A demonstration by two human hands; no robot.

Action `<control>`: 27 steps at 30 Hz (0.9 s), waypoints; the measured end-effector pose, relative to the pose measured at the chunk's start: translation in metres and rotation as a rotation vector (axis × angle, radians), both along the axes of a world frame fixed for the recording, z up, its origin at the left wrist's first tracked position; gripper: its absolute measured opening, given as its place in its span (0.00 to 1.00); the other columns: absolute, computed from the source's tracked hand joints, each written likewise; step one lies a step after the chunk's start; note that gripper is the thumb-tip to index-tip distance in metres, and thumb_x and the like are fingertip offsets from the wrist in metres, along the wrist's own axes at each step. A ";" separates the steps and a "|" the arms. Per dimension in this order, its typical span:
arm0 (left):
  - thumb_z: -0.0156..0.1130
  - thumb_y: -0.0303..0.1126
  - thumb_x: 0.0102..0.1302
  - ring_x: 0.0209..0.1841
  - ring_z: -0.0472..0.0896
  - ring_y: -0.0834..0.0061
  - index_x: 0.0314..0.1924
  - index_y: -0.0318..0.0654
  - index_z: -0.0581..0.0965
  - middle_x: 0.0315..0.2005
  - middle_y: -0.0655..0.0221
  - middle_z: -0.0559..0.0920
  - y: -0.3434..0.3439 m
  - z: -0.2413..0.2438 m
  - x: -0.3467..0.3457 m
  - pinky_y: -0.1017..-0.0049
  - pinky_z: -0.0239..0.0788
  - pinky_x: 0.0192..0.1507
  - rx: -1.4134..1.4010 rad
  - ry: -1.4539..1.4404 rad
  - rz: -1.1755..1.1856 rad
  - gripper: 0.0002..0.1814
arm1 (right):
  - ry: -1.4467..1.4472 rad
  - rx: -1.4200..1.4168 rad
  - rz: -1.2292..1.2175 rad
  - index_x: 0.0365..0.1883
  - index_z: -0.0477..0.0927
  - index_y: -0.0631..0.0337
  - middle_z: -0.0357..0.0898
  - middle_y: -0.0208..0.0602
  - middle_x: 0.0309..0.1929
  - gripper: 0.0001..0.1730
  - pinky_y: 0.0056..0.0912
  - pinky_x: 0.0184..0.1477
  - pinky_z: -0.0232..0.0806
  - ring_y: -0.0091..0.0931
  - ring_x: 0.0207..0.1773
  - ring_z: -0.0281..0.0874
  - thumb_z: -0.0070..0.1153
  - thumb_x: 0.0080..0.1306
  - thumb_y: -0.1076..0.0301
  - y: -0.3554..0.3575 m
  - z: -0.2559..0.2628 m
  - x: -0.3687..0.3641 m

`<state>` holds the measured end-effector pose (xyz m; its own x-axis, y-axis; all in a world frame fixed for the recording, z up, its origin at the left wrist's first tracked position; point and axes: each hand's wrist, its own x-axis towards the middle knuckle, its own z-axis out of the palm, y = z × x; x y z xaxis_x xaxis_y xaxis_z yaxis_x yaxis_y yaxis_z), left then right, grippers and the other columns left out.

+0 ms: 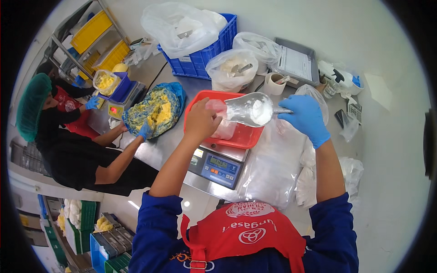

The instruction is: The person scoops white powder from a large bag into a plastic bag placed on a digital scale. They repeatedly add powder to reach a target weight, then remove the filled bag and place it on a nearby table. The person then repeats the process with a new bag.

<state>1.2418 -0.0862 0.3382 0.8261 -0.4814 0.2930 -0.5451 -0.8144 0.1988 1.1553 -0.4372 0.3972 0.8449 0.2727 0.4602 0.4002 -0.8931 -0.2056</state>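
My gloved right hand (304, 117) grips the handle of a metal scoop (251, 110) that holds white powder (262, 112). The scoop's mouth points left, over a red plastic tray (251, 136). My bare left hand (203, 121) is at the mouth of a clear plastic bag (223, 129) in the tray, its fingers pinching the bag's edge near the scoop's lip. Beneath the tray stands a digital scale (218, 167) with a lit display. Flat clear plastic bags (273, 160) lie to the right of the scale.
Left, a co-worker's gloved hand (146, 130) touches yellow fat in a blue bag (179, 92); another person stands beyond. Behind the tray are an open bag of powder (216, 73) with a scoop, a blue crate (191, 61), a plastic film roll (274, 85) and a grey tray (307, 51).
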 end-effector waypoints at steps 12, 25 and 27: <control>0.68 0.24 0.51 0.80 0.59 0.41 0.50 0.53 0.88 0.77 0.52 0.65 -0.021 0.023 -0.009 0.41 0.54 0.75 -0.009 -0.069 -0.197 0.24 | -0.037 -0.317 0.161 0.31 0.87 0.49 0.84 0.34 0.30 0.11 0.43 0.40 0.76 0.37 0.35 0.86 0.74 0.55 0.55 0.053 0.032 0.039; 0.64 0.19 0.51 0.82 0.53 0.43 0.50 0.58 0.89 0.81 0.59 0.57 -0.012 0.033 0.011 0.34 0.55 0.73 0.077 -0.063 -0.181 0.28 | -0.270 -0.657 0.156 0.26 0.88 0.49 0.84 0.36 0.27 0.10 0.40 0.37 0.72 0.35 0.32 0.85 0.74 0.53 0.57 0.090 0.064 0.075; 0.63 0.18 0.50 0.82 0.54 0.42 0.50 0.58 0.89 0.81 0.58 0.57 -0.009 0.034 0.011 0.35 0.56 0.73 0.067 -0.041 -0.190 0.29 | -0.266 -0.621 0.161 0.26 0.88 0.49 0.84 0.35 0.27 0.09 0.39 0.37 0.72 0.35 0.32 0.84 0.74 0.53 0.57 0.089 0.065 0.074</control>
<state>1.2530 -0.0948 0.3718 0.7067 -0.6469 0.2864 -0.6966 -0.7069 0.1223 1.2295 -0.3479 0.4621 0.6522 0.6650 0.3638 0.5034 -0.7389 0.4479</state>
